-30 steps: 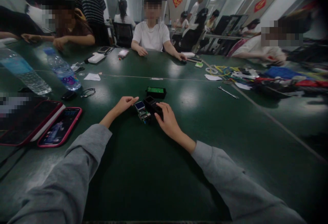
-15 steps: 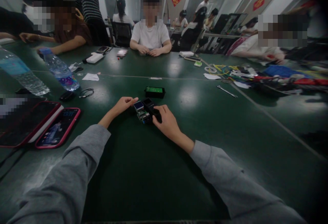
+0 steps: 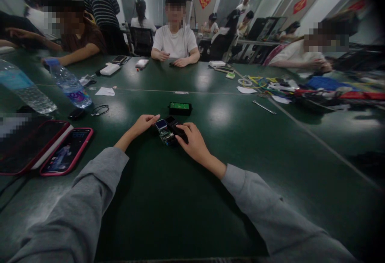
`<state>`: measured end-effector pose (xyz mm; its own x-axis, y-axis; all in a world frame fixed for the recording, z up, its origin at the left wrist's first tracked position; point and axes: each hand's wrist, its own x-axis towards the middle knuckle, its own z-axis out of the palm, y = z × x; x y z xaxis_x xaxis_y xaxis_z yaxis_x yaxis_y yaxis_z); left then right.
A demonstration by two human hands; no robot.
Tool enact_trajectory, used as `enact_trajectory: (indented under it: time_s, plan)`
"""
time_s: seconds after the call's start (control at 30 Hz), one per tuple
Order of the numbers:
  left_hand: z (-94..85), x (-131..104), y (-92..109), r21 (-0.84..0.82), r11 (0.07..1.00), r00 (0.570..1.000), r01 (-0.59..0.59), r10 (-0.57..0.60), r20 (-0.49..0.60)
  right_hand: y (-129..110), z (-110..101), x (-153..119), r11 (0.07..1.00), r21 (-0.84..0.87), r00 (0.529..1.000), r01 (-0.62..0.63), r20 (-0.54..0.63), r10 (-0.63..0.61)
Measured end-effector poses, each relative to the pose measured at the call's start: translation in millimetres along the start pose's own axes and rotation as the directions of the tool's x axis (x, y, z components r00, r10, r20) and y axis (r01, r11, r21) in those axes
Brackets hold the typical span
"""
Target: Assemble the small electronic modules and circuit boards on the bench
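Observation:
A circuit board with a small square screen at its far end lies on the green table. My left hand is closed at the board's far left corner, its fingertips at the edge of the screen. Right beside the board is a black plastic case with a window in it. My right hand is closed around the near right part of this case, hiding some of it. Just beyond both stands a black box with a green circuit board showing in it.
On the left are a phone in a pink case, a tablet and two water bottles. A wrench and a heap of cables lie on the right. A co-worker sits opposite.
My hands, the circuit board and the black case keep nearly the same arrangement; the view has shifted slightly. The co-worker opposite has moved their hands apart.

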<state>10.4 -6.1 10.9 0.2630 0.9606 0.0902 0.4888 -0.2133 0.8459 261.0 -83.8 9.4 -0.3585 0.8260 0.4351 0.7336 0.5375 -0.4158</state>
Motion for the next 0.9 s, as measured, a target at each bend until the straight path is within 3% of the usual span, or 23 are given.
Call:
enact_trajectory:
  time_s: [0.13, 0.27, 0.47, 0.63, 0.73, 0.9]
  plan:
    - [0.4, 1, -3, 0.0, 1.0, 1.0, -0.015, 0.015, 0.003, 0, -2, 0, 0.999, 0.04, 1.0, -0.004, -0.003, 0.004]
    - [0.3, 2, -6, -0.006, 1.0, 1.0, -0.009, 0.009, -0.01, 9, -6, 5, 0.997, 0.066, 0.995, 0.031, -0.095, -0.025]
    - [0.6, 4, -11, 0.015, 1.0, 1.0, -0.014, 0.014, 0.005, 56, -2, 42, 0.994, -0.09, 0.971, 0.057, -0.227, -0.076]
    - [0.2, 3, -11, 0.025, 0.999, 1.0, -0.024, 0.023, 0.009, 93, 12, 66, 1.0, -0.022, 0.983, 0.001, -0.185, -0.005]
    - [0.1, 3, -10, 0.02, 1.0, 1.0, -0.023, 0.023, 0.003, 95, 14, 66, 0.998, -0.051, 0.988, 0.024, -0.15, -0.032]
    - [0.2, 4, -10, 0.024, 0.999, 1.0, -0.024, 0.024, 0.003, 78, 10, 59, 0.985, -0.158, 0.99, 0.064, -0.111, -0.082]
